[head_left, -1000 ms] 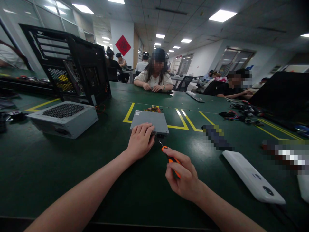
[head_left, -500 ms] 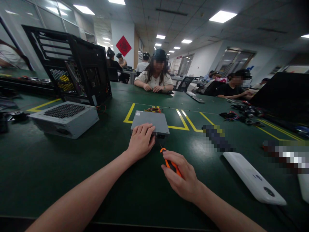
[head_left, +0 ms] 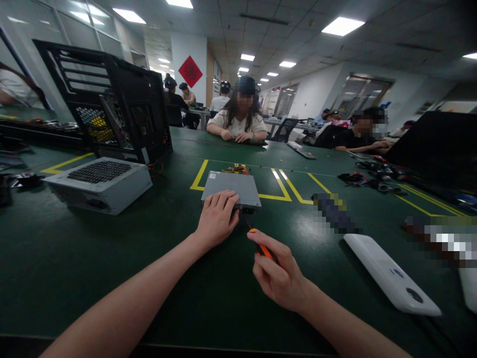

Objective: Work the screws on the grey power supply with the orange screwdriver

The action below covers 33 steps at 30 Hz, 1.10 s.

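Observation:
A grey metal power supply unit (head_left: pixel 231 185) lies on the green table ahead of me, with a bundle of coloured wires (head_left: pixel 236 169) at its far side. My left hand (head_left: pixel 218 219) grips its near left part, fingers over the top and thumb against the near face. Beside the power socket on that face, my right hand (head_left: pixel 278 268) is closed around a screwdriver (head_left: pixel 264 250) with an orange and black handle. Its thin shaft points up toward the near face; whether the tip touches is too small to tell.
To the left sits a second power supply unit (head_left: pixel 99 186) with a round-holed grille, before a black computer case (head_left: pixel 112 99). A white device (head_left: pixel 391 273) lies at the right, near cables (head_left: pixel 380 174). Across the table sits a person (head_left: pixel 238 114).
The fingers of my right hand have shifted on the screwdriver handle, with the index finger now further forward and the others more curled. My left hand and the power supply unit stay put.

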{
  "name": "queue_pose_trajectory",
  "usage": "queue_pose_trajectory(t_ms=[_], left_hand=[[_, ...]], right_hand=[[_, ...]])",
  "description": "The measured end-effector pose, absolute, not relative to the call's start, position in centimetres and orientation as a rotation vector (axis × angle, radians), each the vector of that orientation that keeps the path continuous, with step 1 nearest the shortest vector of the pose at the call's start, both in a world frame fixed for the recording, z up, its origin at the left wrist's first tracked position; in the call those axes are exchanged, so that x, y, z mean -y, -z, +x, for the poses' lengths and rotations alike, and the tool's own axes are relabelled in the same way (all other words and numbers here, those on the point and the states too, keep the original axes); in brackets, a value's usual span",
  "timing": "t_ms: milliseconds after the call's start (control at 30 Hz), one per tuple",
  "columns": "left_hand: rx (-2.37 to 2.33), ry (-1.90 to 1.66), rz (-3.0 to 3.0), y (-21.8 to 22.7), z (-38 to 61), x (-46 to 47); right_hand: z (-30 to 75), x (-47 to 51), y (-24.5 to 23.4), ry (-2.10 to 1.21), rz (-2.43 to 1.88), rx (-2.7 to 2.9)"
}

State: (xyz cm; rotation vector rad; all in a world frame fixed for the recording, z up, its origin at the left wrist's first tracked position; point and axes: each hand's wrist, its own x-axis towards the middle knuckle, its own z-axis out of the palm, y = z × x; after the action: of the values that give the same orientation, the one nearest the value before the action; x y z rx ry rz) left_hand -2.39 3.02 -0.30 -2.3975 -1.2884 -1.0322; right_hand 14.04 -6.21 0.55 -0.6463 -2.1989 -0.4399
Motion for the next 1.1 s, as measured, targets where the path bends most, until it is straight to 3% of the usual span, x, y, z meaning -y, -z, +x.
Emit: queue_pose_trajectory(t_ms=[533,1100], left_hand=[[1.282,1.044,-2.391,0.24,-2.40,-2.97],[1.285,1.038,-2.381,0.26,-2.34,-2.99]], right_hand=[[14.13,6.31,-0.64,0.617,-0.635,2.198],[14.20,6.22,-0.69,0.559,-0.619,2.253]])
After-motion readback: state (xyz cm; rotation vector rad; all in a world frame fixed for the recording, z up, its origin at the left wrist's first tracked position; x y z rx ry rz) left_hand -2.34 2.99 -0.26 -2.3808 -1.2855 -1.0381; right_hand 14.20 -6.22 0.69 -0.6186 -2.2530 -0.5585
